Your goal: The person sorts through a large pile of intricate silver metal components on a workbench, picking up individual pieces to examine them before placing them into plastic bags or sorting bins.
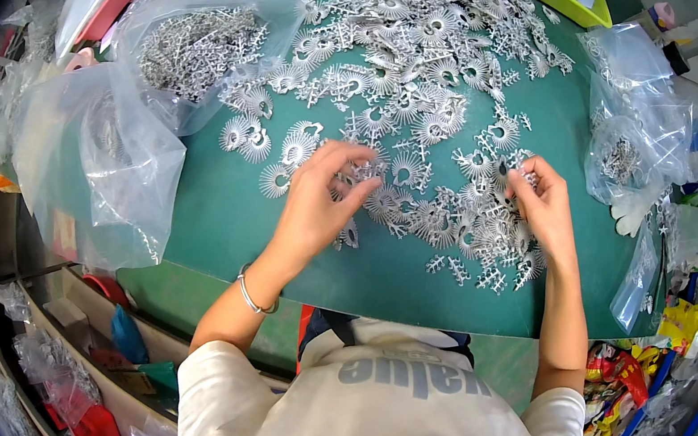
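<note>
Left hand (320,193) and right hand (547,204) grasp gray pieces (367,171); bag (195,3) holds more, pile (437,24) near bench (213,211) far edge apparently remains unprocessed.

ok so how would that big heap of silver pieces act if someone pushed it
The heap of silver pieces would probably drag in clumps, since spiky edges overlap and could snag. Each piece looks thin, so likely light to lift. Lying mostly flat, they seem apt to slide rather than roll.

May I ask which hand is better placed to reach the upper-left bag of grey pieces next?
Likely the left hand: it is nearer the bag; the right hand is farther right.
</note>
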A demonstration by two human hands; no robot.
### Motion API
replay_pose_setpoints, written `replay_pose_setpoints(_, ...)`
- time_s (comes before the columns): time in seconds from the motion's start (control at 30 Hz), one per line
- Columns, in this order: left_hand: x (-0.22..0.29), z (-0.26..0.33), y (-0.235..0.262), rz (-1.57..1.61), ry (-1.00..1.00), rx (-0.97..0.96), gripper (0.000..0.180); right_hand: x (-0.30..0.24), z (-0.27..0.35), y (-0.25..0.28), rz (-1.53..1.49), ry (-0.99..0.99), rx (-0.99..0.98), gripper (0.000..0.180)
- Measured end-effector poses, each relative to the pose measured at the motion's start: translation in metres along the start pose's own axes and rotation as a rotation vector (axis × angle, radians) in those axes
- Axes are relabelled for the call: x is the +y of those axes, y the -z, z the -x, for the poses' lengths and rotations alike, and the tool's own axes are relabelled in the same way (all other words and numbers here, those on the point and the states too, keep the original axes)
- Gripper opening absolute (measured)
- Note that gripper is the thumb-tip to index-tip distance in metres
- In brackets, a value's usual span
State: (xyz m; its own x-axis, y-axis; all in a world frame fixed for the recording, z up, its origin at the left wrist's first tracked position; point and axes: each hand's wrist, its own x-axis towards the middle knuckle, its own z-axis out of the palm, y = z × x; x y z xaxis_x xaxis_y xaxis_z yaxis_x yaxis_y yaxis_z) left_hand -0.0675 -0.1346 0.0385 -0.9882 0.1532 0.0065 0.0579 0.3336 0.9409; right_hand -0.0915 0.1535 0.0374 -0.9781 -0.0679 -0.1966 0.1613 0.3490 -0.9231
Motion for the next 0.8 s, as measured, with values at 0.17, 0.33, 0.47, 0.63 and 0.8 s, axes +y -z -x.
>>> replay_pose_setpoints(0.17, -0.012, 0.002, -0.005, 0.328, -0.022, 0.017, 0.03, -0.002, 0.014, 0.005, -1.048, -0.14, -0.34, 0.011)
replay_pose_setpoints(0.33, -0.002, 0.003, -0.006, 0.079, -0.083, -0.002, 0.036, -0.008, 0.029, 0.006, -1.281, -0.185, -0.268, 0.015)
replay_pose_setpoints(0.47, 0.009, 0.009, -0.011, -0.413, -0.288, 0.199, 0.033, 0.014, 0.044, 0.019, -1.114, -0.058, -0.246, 0.025)
replay_pose_setpoints(0.63, 0.026, 0.034, -0.041, -0.52, -0.32, -0.028, 0.034, 0.007, 0.081, 0.011, 0.125, 0.139, -0.061, 0.015)
replay_pose_setpoints(0.8, 0.016, 0.032, -0.069, -0.685, -0.318, -0.071, 0.037, 0.002, 0.084, -0.008, 0.869, 0.407, 0.049, 0.018)
